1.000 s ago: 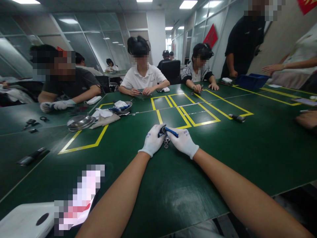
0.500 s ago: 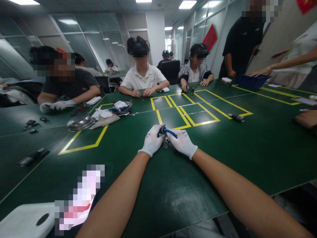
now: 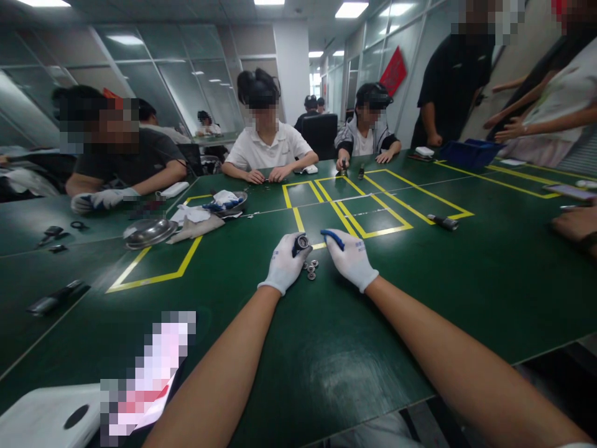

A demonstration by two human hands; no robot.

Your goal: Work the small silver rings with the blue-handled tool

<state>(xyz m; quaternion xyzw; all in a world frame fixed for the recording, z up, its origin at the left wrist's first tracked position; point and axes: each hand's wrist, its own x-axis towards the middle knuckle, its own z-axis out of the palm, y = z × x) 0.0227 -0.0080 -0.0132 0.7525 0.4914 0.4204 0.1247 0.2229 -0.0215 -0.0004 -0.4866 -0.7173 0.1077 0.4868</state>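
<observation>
My left hand (image 3: pixel 285 262), in a white glove, is closed around a short dark cylinder (image 3: pixel 301 243) whose round, metal-rimmed end faces up toward me. To its right my right hand (image 3: pixel 349 256), also gloved, is closed on a slim, curved blue tool (image 3: pixel 334 239). Its exact kind is hard to make out. The blue tool and the cylinder are apart. Just below, between the hands, several small round metal pieces (image 3: pixel 311 270) lie on the green table (image 3: pixel 326 361), close to my left hand.
Yellow tape (image 3: pixel 387 231) marks rectangles on the table. A black cylinder (image 3: pixel 443 222) lies to the right, another dark cylinder (image 3: pixel 56 298) at left. Near left are a phone (image 3: pixel 153 373) and white case (image 3: pixel 51 414). Farther off are a metal dish (image 3: pixel 150 233), cloths (image 3: pixel 196 224), a blue bin (image 3: pixel 471 153) and co-workers.
My right hand has drawn the blue tool rightward, away from the cylinder. My left hand has turned the cylinder's open-looking end toward me, and the metal pieces show more fully.
</observation>
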